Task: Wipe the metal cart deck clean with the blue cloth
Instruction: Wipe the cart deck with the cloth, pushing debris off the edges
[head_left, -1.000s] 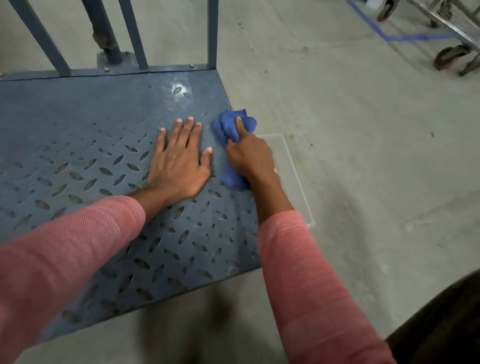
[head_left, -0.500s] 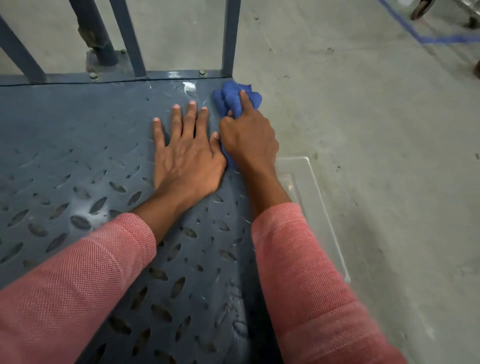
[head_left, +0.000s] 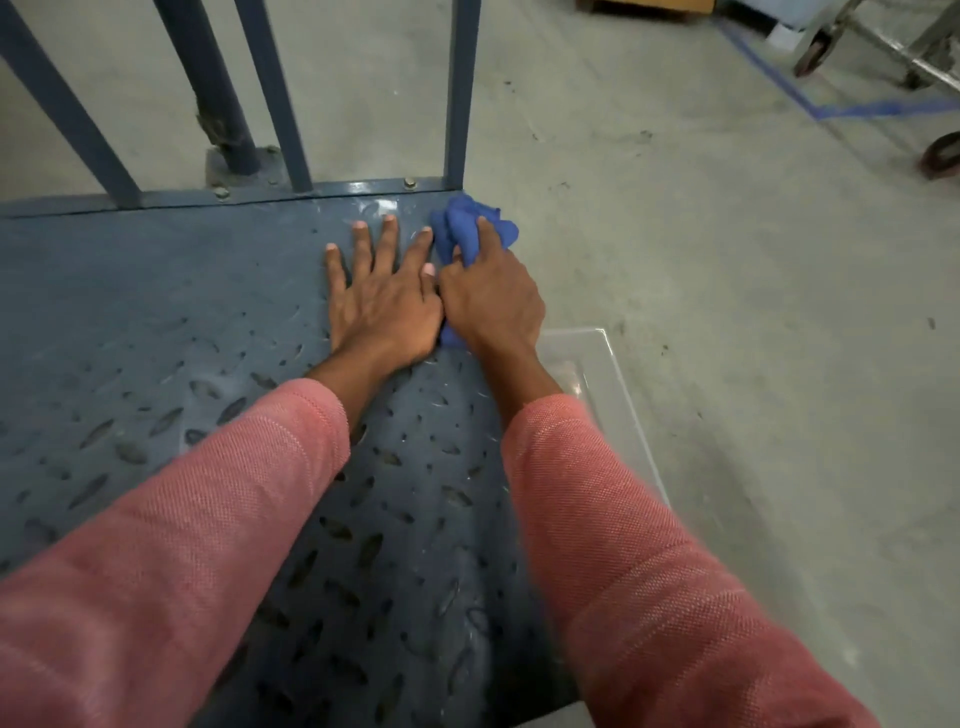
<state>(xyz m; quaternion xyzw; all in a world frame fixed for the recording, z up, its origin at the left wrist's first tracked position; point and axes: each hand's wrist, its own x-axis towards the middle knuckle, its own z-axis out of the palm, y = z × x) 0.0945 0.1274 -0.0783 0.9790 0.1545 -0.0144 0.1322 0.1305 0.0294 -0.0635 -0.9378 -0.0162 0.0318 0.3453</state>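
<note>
With the right hand (head_left: 491, 301) clutching the bunched blue cloth (head_left: 470, 228) at the far right corner of the grey perforated metal cart deck (head_left: 156, 332), beside the flat, empty left hand (head_left: 384, 306), a stroke could slide off the edge.

Your sleeves (head_left: 171, 551) are pink-red, apparently woven or knit fabric, ending at both wrists; hands are bare.
</note>
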